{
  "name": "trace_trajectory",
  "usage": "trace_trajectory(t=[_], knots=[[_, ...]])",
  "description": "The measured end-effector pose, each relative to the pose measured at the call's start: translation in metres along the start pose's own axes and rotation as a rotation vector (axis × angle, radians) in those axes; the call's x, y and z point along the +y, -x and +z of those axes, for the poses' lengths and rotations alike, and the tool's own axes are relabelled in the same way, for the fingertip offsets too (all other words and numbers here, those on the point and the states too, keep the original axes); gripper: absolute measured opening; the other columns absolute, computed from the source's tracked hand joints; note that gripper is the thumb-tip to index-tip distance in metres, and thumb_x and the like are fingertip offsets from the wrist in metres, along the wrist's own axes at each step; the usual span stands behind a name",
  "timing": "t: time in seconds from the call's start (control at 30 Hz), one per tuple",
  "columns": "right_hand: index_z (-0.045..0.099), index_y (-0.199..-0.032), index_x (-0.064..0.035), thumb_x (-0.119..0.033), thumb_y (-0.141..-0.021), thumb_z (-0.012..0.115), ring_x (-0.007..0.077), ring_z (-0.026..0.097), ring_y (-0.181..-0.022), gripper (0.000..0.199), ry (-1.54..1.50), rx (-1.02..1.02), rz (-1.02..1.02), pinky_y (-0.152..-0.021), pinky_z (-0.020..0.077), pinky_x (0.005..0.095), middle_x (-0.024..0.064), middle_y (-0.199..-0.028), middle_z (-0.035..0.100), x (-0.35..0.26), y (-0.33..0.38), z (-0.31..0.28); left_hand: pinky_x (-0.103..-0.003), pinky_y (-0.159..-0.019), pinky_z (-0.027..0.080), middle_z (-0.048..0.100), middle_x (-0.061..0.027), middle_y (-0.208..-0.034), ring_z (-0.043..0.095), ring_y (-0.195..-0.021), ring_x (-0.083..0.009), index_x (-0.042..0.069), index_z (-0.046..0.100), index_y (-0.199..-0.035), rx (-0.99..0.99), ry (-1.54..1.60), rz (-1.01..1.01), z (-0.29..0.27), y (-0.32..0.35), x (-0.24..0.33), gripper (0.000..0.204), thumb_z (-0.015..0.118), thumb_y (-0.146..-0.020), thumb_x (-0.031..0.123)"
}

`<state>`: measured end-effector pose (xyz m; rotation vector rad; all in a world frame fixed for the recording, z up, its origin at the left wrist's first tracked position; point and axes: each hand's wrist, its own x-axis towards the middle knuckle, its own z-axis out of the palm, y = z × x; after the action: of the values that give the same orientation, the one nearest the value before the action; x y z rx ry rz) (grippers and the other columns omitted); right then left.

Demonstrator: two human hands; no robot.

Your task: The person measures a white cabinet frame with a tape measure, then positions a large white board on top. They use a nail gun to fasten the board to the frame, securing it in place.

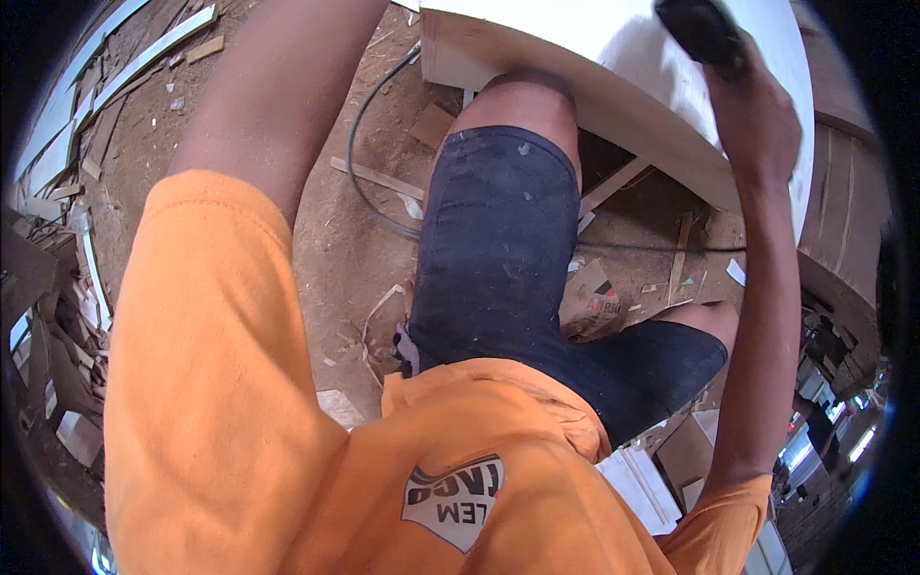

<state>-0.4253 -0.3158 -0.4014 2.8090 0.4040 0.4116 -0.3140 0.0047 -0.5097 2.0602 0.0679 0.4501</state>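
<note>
My right hand (762, 125) is closed round a black, rounded tool (704, 34) at the top right. The tool is blurred and cut off by the frame, so its kind cannot be made out. It is held over a pale wooden panel (594, 34), casting a shadow on the white surface. My left arm (287, 86) stretches up past the top edge, and its hand is out of view. My bent knee (527, 91) is against or just under the panel's near edge.
A dark hose (355, 144) curves over the dirt floor (326, 249) beneath the panel. Wood strips (144, 62) and offcuts are strewn at the left. A crumpled brown paper bag (586, 297) lies between my legs. Brown boards (839, 201) stand at the right.
</note>
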Motion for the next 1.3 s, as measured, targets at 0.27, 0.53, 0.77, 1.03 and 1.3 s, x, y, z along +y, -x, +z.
trace_trajectory(t=[0.27,0.53,0.77,1.03,1.3], knots=[[0.046,-0.146,-0.0166,-0.028,-0.091,0.069,0.0363,0.067,-0.109,0.061,-0.106,-0.018,-0.209,-0.091,0.0544,0.0470,0.0159,-0.122,0.068,-0.016,0.011,0.018,-0.044,-0.090,0.050,0.070,-0.0261,-0.108,0.067,-0.102,-0.0378,-0.004,0.065,-0.117,-0.099,-0.035,-0.046,-0.003,-0.009,-0.013,0.039,0.051,-0.101,0.029],[0.066,-0.123,-0.0072,-0.025,-0.091,0.072,0.0369,0.065,-0.109,0.037,-0.562,0.292,-0.528,-0.097,0.0510,0.0418,0.0166,-0.124,0.065,-0.152,0.017,0.001,-0.045,-0.092,0.051,0.068,-0.0281,-0.113,0.066,-0.104,-0.0388,-0.003,0.064,-0.119,-0.143,-0.025,-0.039,0.000,-0.015,-0.016,0.041,0.047,-0.102,0.029],[0.061,-0.130,0.0000,-0.019,-0.082,0.075,0.0398,0.052,-0.129,0.053,-0.701,0.240,-0.425,-0.108,0.0401,0.0481,0.0237,-0.135,0.059,-0.190,0.009,0.023,-0.046,-0.094,0.051,0.068,-0.0306,-0.112,0.066,-0.109,-0.0409,-0.003,0.067,-0.115,-0.035,-0.174,0.027,-0.003,-0.016,-0.021,0.041,0.050,-0.098,0.030],[0.061,-0.132,-0.0020,-0.022,-0.081,0.076,0.0403,0.053,-0.129,0.056,-0.677,0.220,-0.411,-0.109,0.0393,0.0483,0.0238,-0.138,0.057,-0.188,0.011,0.018,-0.045,-0.093,0.051,0.068,-0.0288,-0.113,0.066,-0.108,-0.0400,-0.002,0.068,-0.116,0.007,0.003,-0.047,0.005,-0.015,-0.020,0.041,0.052,-0.097,0.030],[0.060,-0.127,-0.0023,-0.020,-0.089,0.069,0.0332,0.065,-0.112,0.043,-0.456,0.048,-0.208,-0.098,0.0503,0.0433,0.0199,-0.123,0.064,-0.029,0.011,-0.016,-0.044,-0.091,0.051,0.070,-0.0257,-0.112,0.067,-0.104,-0.0380,-0.002,0.064,-0.122,0.007,-0.121,-0.009,-0.003,-0.012,-0.024,0.043,0.049,-0.099,0.031]])
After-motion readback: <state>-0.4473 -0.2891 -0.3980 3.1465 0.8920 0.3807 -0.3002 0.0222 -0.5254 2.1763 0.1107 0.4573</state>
